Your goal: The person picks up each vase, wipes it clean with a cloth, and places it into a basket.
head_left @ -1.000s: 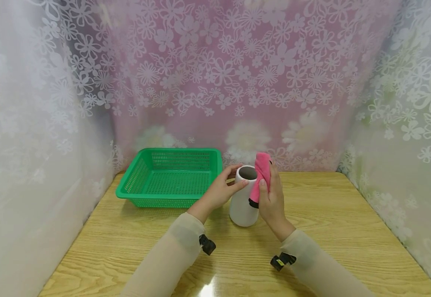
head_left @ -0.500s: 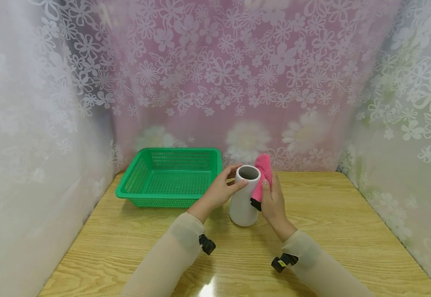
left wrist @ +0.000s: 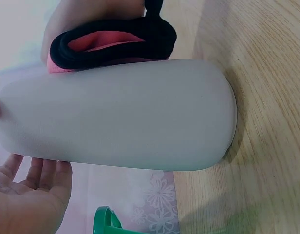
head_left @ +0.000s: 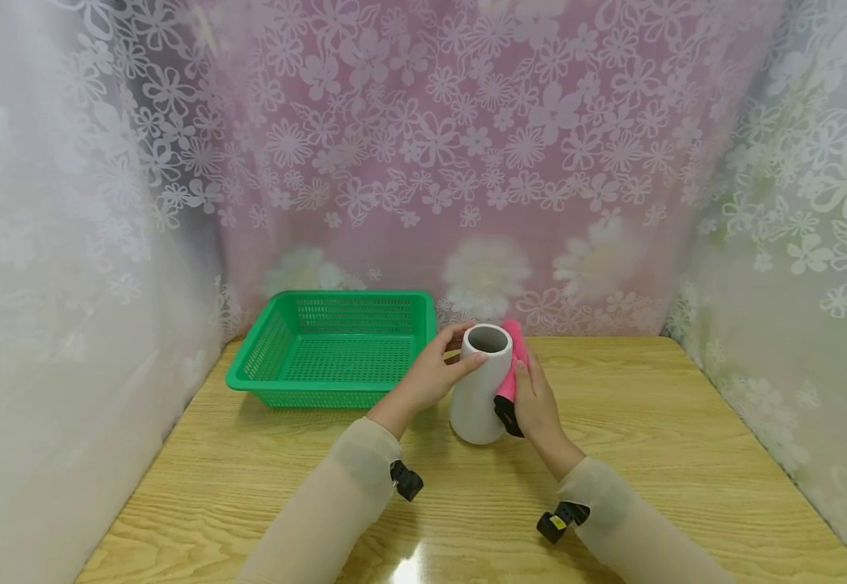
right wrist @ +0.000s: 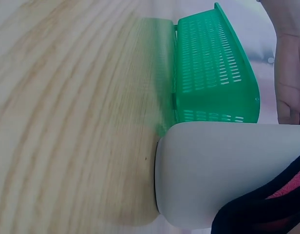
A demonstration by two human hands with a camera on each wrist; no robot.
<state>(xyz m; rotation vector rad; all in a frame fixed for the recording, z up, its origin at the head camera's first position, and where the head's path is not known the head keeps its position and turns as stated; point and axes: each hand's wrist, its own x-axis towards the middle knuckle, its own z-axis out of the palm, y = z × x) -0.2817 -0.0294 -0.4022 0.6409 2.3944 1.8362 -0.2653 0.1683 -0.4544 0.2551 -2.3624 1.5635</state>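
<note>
A white vase [head_left: 478, 410], tapering toward an open round top, stands upright on the wooden table. My left hand [head_left: 432, 371] holds it near the rim, thumb on the front and fingers round the far side. In my right hand [head_left: 538, 401] is a folded pink cloth [head_left: 518, 350] with black edging, pressed along the vase's right side. The left wrist view shows the cloth's looped black edge [left wrist: 113, 62] lying against the vase wall [left wrist: 116, 114]. Most of the right hand is hidden behind the cloth there.
A green plastic basket [head_left: 328, 386] with slotted walls stands at the back left, close to my left hand. Wooden tabletop [head_left: 650, 454] spreads to the right and in front. Flowered curtains [head_left: 482, 162] hang behind and on both sides.
My right hand has slid the cloth down the vase's right side, so its black edge sits lower. The left hand and the vase have stayed in place.
</note>
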